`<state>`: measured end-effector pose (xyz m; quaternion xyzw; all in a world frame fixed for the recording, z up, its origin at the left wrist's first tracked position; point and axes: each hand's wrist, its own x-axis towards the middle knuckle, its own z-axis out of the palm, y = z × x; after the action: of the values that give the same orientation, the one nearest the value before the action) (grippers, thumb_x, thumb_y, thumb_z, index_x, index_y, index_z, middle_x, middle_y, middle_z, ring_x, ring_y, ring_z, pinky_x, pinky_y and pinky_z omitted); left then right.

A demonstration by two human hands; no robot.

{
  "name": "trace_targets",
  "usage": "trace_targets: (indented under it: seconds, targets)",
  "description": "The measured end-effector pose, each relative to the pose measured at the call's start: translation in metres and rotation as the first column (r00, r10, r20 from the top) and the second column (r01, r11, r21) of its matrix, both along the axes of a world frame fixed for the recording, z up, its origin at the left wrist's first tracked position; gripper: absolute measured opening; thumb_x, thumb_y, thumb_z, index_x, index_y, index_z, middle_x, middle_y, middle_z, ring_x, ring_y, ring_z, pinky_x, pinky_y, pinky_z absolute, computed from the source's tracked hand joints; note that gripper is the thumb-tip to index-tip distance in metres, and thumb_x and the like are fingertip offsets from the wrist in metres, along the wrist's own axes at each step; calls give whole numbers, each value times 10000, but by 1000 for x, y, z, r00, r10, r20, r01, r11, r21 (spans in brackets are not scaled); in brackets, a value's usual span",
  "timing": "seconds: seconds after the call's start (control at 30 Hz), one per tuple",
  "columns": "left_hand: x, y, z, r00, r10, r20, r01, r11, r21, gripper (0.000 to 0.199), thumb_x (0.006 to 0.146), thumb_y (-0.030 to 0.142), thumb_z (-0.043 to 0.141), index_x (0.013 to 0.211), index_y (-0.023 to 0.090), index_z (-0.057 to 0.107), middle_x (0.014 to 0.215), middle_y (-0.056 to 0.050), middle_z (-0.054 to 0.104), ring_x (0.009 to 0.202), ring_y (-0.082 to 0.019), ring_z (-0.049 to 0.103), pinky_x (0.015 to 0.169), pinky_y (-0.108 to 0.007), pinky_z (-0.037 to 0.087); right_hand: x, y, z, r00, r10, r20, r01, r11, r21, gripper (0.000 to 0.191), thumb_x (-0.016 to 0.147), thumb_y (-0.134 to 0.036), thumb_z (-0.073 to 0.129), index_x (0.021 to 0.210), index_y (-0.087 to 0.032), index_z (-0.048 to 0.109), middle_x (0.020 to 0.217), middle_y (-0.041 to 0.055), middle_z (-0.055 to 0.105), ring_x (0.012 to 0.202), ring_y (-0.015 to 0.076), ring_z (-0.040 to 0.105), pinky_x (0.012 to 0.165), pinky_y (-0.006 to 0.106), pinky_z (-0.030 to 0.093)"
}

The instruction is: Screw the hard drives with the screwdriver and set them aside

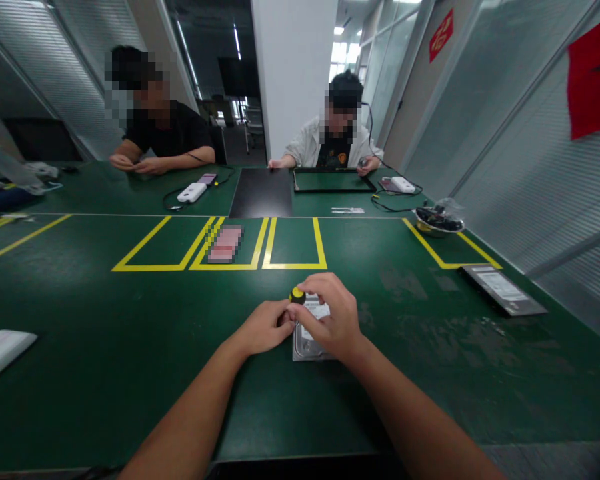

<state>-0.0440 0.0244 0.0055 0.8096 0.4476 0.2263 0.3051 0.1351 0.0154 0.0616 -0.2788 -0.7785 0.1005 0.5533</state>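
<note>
A silver hard drive [305, 347] with a white label lies flat on the green table, partly covered by my hands. Over its far left corner is a screwdriver [297, 295], seen nearly end-on by its black and yellow handle; its tip is hidden. The thumb and fingers of my right hand [333, 313] are closed on that handle from the right. My left hand [265, 327] is closed at the drive's left edge, its fingers gathered around the lower part of the screwdriver. The left fingertips are partly hidden behind my right thumb.
Yellow tape [295, 267] marks areas on the table [130, 373]. At right lie another drive-like metal unit [503, 290], small screws [493, 327] and a metal bowl [439, 223] with dark parts. Two people sit opposite, near a black panel [261, 192] and a frame [333, 190].
</note>
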Motion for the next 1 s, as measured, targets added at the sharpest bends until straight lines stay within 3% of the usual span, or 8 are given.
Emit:
trace_targets:
  seconds: [0.17,0.4,0.63,0.83,1.0]
  targets:
    - [0,0,1,1000,7,-1,-7,1000,-4,127,815,196,525,693,160,535,641,25,560,599,-124,490,559,-248,308,0,-1,1,1000,-2,-9,2,1000,-2,264,805,-199,672,1047,-228,571,972,38,653,909,180,610,774,356,524]
    - [0,0,0,1000,11,3,-11,1000,1,110,818,198,527,719,159,555,669,11,592,626,-136,514,588,-252,327,-1,1,-2,999,-28,-29,28,999,-21,252,773,-216,705,977,-227,557,896,20,621,747,140,576,673,295,523]
    - [0,1,-1,1000,11,13,-11,1000,4,93,815,215,537,742,159,550,675,16,590,613,-132,502,572,-247,317,0,-1,0,999,45,23,-45,999,-31,334,844,-164,580,1166,-243,545,1117,64,656,1031,194,618,872,388,532]
    - [0,1,-2,1000,13,-3,-12,1000,11,119,825,221,525,724,161,545,651,18,569,600,-130,490,571,-252,315,0,0,-1,1000,-16,7,16,999,-35,287,811,-234,671,1087,-237,596,983,55,631,921,186,606,783,363,540]
    - [0,1,-2,1000,4,5,-4,1000,4,102,824,222,528,743,159,538,658,24,560,597,-124,486,569,-244,318,1,0,2,999,30,44,-29,999,-27,348,868,-159,534,1204,-249,555,1105,54,666,1007,192,613,869,407,521]
